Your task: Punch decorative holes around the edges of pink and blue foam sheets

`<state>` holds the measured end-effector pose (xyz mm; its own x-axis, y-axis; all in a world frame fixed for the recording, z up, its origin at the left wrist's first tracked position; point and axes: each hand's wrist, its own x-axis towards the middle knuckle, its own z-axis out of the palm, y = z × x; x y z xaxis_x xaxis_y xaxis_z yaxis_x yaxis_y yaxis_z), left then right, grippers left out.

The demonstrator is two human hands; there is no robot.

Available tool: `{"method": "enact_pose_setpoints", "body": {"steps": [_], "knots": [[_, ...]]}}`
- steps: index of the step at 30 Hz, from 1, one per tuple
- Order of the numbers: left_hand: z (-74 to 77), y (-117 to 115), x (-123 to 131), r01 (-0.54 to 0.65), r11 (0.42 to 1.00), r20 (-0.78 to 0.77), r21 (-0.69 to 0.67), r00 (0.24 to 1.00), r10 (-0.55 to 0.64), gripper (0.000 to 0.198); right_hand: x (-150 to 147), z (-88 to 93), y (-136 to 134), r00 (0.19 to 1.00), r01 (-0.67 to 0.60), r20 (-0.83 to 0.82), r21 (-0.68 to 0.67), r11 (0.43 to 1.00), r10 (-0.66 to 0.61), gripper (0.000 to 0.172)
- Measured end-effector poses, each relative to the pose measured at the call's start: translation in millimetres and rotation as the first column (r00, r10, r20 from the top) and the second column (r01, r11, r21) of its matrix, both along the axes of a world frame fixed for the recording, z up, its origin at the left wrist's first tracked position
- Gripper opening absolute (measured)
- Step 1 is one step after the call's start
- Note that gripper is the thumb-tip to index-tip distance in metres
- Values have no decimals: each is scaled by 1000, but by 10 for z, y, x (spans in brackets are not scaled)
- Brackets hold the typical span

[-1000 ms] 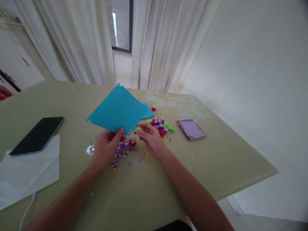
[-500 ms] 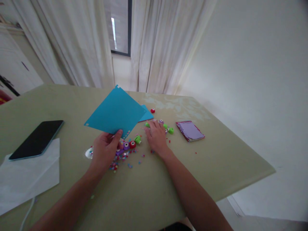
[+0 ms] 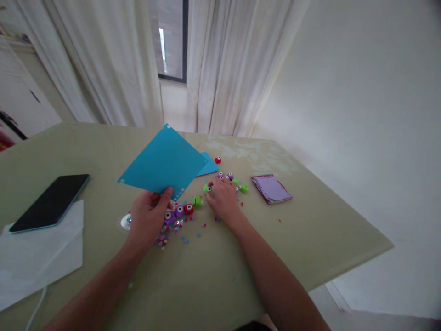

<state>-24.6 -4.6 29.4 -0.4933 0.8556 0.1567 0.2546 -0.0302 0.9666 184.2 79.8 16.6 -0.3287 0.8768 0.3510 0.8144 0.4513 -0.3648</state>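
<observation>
My left hand (image 3: 148, 214) pinches the lower corner of a blue square of paper (image 3: 165, 161) between thumb and fingers, holding it up tilted. Small shapes are cut out at the paper's corners. My right hand (image 3: 223, 195) is curled over a group of small craft punches, its fingertips on a green craft punch (image 3: 206, 188). Purple punches (image 3: 225, 176) and another green one (image 3: 244, 188) lie around that hand. Just right of my left hand sit a purple punch (image 3: 168, 217), a red punch (image 3: 188, 208) and a green one (image 3: 197, 201).
Paper confetti (image 3: 163, 240) is scattered in front of the punches. Behind lie a stack of blue paper (image 3: 210, 166) and a lone red punch (image 3: 218, 160). A pad of lilac paper (image 3: 272, 188) is at right. A dark tablet (image 3: 51, 202) rests on a white sheet (image 3: 65, 257) at left.
My right hand has drawn the green punch a little nearer and leftward from the group. My left hand still holds the blue paper, barely shifted.
</observation>
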Motion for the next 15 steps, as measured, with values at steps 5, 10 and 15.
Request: {"method": "enact_pose_setpoints", "body": {"steps": [5, 10, 15], "knots": [[-13, 11, 8, 13, 999, 85, 29, 996, -15, 37, -53, 46, -69, 747, -238, -665, -226, 945, 29, 45], [-40, 11, 9, 32, 998, 112, 48, 993, -37, 37, -179, 112, -210, 425, -548, -880, -435, 714, -211, 36], [-48, -8, 28, 65, 996, 115, 65, 991, -72, 37, -259, 106, -250, 258, -629, -883, -462, 625, -393, 54]]}}
